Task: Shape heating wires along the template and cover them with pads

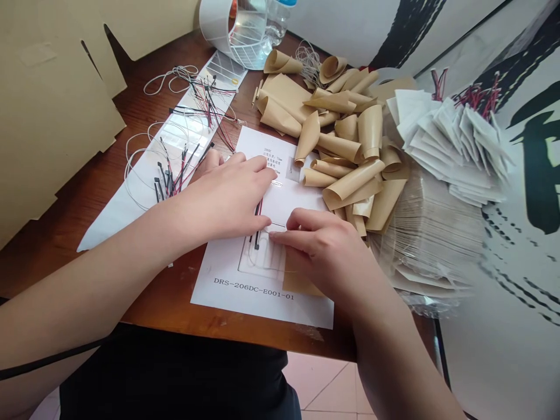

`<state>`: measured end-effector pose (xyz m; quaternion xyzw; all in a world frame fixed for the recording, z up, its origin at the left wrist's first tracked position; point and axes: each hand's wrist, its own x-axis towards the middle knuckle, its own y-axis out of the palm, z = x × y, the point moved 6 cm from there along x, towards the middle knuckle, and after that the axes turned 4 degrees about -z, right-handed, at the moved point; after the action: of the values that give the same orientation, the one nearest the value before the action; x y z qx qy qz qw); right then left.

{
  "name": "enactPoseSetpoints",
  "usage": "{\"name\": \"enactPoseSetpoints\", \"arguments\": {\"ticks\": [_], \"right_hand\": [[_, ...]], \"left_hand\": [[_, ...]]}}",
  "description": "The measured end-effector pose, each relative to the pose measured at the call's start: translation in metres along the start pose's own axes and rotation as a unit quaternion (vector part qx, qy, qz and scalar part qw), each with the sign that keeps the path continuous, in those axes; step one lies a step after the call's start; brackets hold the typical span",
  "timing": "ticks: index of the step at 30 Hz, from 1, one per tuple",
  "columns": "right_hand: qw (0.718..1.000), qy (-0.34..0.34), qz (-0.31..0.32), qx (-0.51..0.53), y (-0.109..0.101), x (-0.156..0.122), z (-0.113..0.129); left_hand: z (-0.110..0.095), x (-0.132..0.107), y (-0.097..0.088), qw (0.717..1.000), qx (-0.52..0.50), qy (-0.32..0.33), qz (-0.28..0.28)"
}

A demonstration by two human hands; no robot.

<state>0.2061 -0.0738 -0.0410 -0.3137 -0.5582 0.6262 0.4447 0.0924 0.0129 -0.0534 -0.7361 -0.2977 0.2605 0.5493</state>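
Observation:
My left hand (238, 192) lies palm down over a printed white sheet (262, 303), fingers spread, its thumb beside a short red and black lead (257, 239). That lead rests on a clear rectangular film (249, 265) above the print, where a thin pale wire curves. From the right, my right hand (326, 242) touches the film's upper part with one finger stretched out and the others bent together. Whether something thin is pinched there is hidden. A flat brown paper piece (301, 282) shows under my right hand.
Curled brown papers (345, 143) pile up behind the sheet. White packets with red leads (455, 137) sit atop a plastic-wrapped stack (437, 233) at right. Leads (175, 175) and loose wires lie on a white strip (118, 213) at left, running to a label roll (234, 29).

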Motion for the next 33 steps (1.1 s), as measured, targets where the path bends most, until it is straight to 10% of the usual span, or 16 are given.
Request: {"name": "enactPoseSetpoints", "arguments": {"ticks": [33], "right_hand": [[0.997,0.022,0.021,0.067,-0.008,0.001,-0.006]], "left_hand": [[-0.003,0.000,0.000,1.000,0.008,0.007,-0.025]]}}
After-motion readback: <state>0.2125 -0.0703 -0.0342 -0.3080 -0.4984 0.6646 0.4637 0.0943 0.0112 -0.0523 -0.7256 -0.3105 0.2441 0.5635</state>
